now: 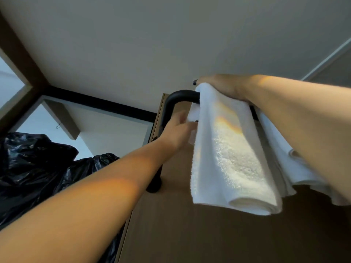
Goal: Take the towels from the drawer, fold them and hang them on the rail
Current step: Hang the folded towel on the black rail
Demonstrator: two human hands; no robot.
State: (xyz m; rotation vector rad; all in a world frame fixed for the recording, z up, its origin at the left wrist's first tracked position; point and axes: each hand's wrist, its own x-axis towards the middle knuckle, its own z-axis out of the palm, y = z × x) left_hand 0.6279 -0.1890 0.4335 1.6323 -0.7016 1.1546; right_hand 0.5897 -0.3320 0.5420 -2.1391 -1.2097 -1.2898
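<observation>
head view | single, wide-angle | tilted steeply upward | close under rail (182,95) and ceiling (171,35)

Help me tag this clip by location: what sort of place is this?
Probably a bathroom or hotel-style room: a black towel rail on a wood panel, white folded towels draped over it, and full black rubbish bags nearby.

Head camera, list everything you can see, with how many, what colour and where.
folded towel: one, white, draped over the rail
second towel: one, white, hanging right of the first, partly behind the right forearm
rail: one, black, curved, mounted on the wooden panel
wooden panel: one, brown, behind the rail
rubbish bags: black, lower left, count unclear
left hand: fingers at the folded towel's back layer
right hand: on top of the folded towel
</observation>
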